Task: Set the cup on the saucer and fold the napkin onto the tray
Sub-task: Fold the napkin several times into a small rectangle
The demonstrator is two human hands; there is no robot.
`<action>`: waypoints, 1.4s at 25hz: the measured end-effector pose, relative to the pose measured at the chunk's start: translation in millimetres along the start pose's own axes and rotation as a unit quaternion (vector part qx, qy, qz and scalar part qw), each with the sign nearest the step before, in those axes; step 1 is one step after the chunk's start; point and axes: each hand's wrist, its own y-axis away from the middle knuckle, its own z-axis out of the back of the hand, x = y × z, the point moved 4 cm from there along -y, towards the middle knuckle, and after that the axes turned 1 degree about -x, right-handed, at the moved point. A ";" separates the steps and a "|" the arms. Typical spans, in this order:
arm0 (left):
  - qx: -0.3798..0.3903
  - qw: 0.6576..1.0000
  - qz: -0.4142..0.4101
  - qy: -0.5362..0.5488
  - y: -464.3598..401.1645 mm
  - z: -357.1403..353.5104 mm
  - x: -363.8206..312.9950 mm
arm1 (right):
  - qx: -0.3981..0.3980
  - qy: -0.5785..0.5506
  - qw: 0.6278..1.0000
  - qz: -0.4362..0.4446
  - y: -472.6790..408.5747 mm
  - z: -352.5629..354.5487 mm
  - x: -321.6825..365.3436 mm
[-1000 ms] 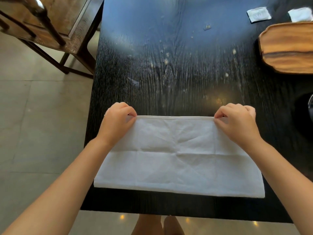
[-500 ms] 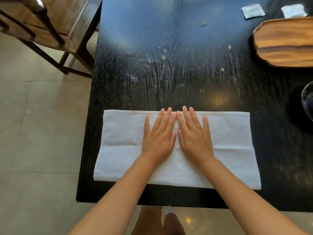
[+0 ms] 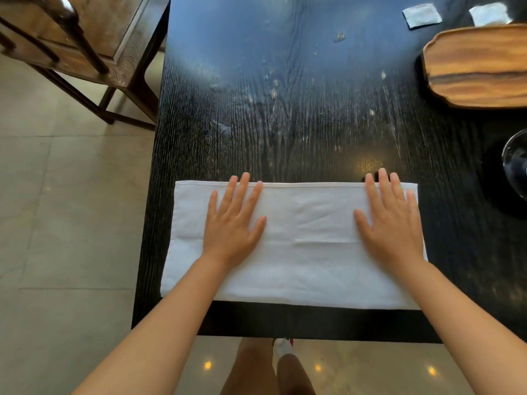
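Observation:
A white napkin [image 3: 308, 252], folded into a long rectangle, lies flat near the front edge of the black table [image 3: 285, 115]. My left hand [image 3: 232, 220] presses flat on its left part, fingers straight and spread. My right hand [image 3: 392, 220] presses flat on its right part, fingertips reaching just past the far edge. A wooden tray [image 3: 479, 67] sits at the far right of the table, partly cut off by the frame. At the right edge a rounded glass object [image 3: 517, 166] shows only in part. No saucer is in view.
Two small white squares [image 3: 422, 15] [image 3: 489, 14] lie behind the tray. A wooden chair [image 3: 85, 47] stands off the table's far left corner on a tiled floor [image 3: 57, 223]. My legs show below the table's front edge.
My hands let go of the napkin's far corners, pressed flat together at its middle, then slid apart toward its two ends. The napkin has stayed in place.

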 end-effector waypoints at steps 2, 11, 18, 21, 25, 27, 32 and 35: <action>0.004 0.999 0.032 0.003 8.8 6.6 33.1 | 0.001 0.001 1.000 0.002 -0.1 0.6 -0.8; -0.063 0.992 0.106 0.024 29.6 12.3 -40.1 | -0.004 0.006 1.000 -0.002 0.9 -1.8 0.2; 0.034 0.996 0.074 -0.025 77.7 -12.1 -40.1 | -0.007 0.002 1.000 0.003 -0.4 -3.8 -0.6; 0.031 0.994 0.105 -0.017 105.6 -2.0 18.7 | -0.006 -0.002 1.000 0.003 0.4 -3.3 -1.6; 0.041 0.995 0.092 -0.013 113.2 0.8 35.1 | -0.012 -0.010 1.000 0.001 0.4 -2.3 -0.6; 0.041 0.995 0.092 -0.015 111.9 1.7 31.6 | -0.011 -0.037 0.999 -0.032 2.4 2.3 5.1; 0.042 0.995 0.094 -0.015 112.2 2.4 31.8 | -0.027 -0.088 0.993 0.068 61.5 -1.1 120.8; 0.036 0.995 0.091 -0.015 111.9 3.1 29.7 | 0.016 -0.027 0.989 0.144 99.9 -23.8 167.0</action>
